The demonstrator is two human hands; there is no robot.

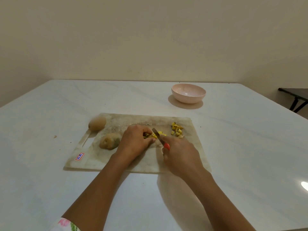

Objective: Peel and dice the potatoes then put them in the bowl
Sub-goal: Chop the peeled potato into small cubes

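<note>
On a pale cutting board (166,165) my left hand (135,140) pins yellow potato strips (152,135) under its fingertips. My right hand (180,155) grips a knife (158,136) with a red handle, the blade slanting down across those strips. A small heap of diced yellow potato (177,130) lies at the board's far right. Two unpeeled potatoes rest on the board's left side: a smooth one (97,123) at the far corner and a rougher one (109,141) just left of my left hand. The pink bowl (188,93) stands beyond the board, to the right.
The board lies on a white table (50,114), with a red-and-white sticker (79,156) near its front left corner. A small scrap (55,136) sits on the table to the left. A dark side table (296,97) stands past the right edge.
</note>
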